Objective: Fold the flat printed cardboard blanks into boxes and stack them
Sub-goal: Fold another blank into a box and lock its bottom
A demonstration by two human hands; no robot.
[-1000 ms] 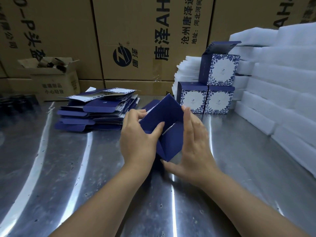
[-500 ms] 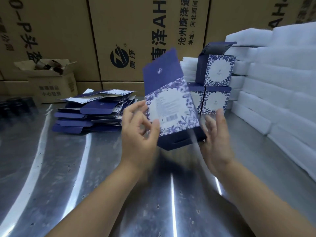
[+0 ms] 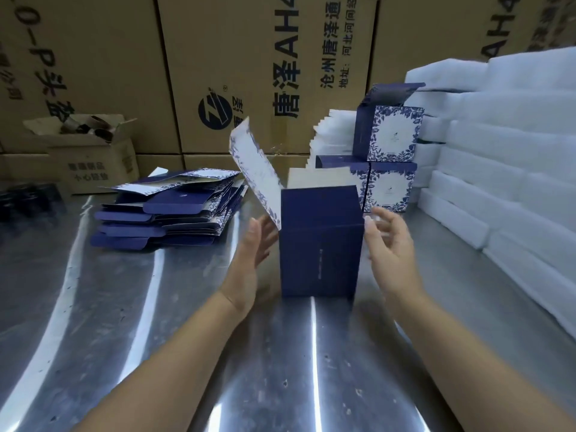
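Box stands upright to square it (lid open) — my left hand and right hand flank it, fingers straight, holding nothing.

The counter is shiny grey metal with small dark specks on it. Long white streaks of light run across it. Behind it, big brown cartons stand side by side like a wall, with black letters and a round logo. At the back left sits a small open carton with its flaps up. On the right, white foam blocks are piled high, and thinner white sheets stand near the back.
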